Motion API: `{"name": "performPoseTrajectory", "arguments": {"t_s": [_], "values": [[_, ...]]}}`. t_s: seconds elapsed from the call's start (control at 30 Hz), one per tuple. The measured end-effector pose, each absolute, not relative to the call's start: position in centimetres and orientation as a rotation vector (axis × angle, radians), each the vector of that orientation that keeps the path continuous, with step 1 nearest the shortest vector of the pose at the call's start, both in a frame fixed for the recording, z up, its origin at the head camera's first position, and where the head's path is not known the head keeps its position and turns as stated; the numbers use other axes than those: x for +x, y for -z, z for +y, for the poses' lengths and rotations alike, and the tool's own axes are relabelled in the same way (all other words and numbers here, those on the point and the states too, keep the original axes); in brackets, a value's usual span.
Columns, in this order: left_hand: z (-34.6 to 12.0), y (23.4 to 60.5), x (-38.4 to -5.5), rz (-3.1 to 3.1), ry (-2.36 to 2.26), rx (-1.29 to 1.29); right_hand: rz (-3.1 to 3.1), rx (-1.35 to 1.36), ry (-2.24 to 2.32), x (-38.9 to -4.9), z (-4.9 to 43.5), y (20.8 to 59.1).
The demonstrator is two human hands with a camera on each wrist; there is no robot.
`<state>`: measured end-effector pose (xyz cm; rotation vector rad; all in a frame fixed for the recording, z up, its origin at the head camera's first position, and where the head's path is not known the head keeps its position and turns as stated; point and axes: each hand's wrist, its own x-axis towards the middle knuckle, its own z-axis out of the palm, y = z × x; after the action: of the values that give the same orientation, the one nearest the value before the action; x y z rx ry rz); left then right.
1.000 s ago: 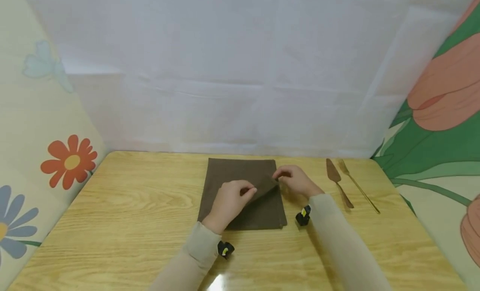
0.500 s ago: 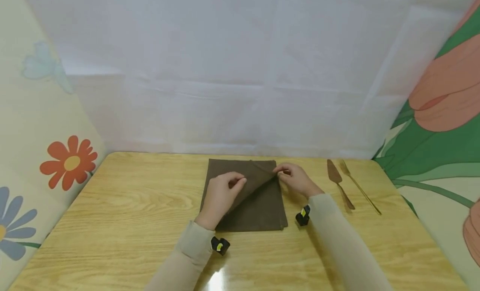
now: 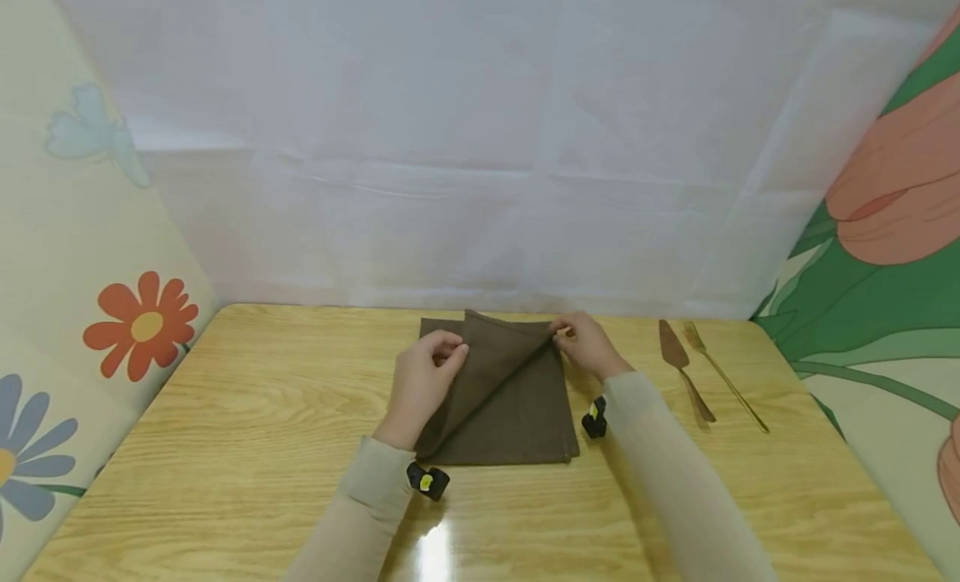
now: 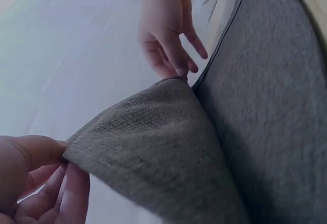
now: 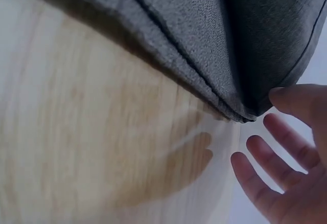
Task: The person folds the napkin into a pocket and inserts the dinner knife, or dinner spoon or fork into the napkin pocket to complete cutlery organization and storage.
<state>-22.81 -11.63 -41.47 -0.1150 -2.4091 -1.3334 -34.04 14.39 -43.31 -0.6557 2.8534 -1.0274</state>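
Note:
A brown cloth napkin (image 3: 525, 415) lies folded in layers near the middle of the table, its top layer lifted along a diagonal. At its left side my left hand (image 3: 420, 386) pinches a raised corner between thumb and fingers. My right hand (image 3: 589, 346) holds the far right corner. In the left wrist view, the cloth (image 4: 153, 142) stretches between the two hands, clear of the layer beside it. The right wrist view has my right hand (image 5: 296, 188) with its thumb on the corner of the cloth (image 5: 189, 40) and several fingers spread below; the index finger's contact is partly hidden.
To the right of the napkin lie a copper-coloured cake server (image 3: 672, 348) and a gold fork (image 3: 723, 373), side by side. A white sheet (image 3: 480, 148) hangs behind the wooden table (image 3: 247, 432). Flower-patterned panels (image 3: 142, 323) flank both sides.
My left hand has moved left and slightly away from me, drawing the napkin's top layer across so more of it stands raised. The right hand has shifted slightly farther, still at its corner.

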Motion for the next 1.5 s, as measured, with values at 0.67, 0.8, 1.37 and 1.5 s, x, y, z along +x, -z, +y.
{"name": "performPoseTrajectory", "arguments": {"t_s": [0.67, 0.8, 1.37, 1.5], "values": [[-15.6, 42.9, -24.4, -2.464, 1.629, 0.102, 3.052, -0.726, 1.092, -35.3, 11.7, 42.9], [-16.1, 43.6, -24.6, -2.473, 1.623, 0.044, 3.063, -0.694, 1.101, -35.1, 11.2, 42.9], [-18.8, 42.8, -26.4, -2.78, 1.58, -0.113, 3.052, -0.677, 0.933, -35.5, 9.9, 43.2], [-19.0, 43.1, -27.0, -2.848, 1.539, -0.175, 3.067, -0.651, 0.853, -35.3, 9.7, 43.4]]}}
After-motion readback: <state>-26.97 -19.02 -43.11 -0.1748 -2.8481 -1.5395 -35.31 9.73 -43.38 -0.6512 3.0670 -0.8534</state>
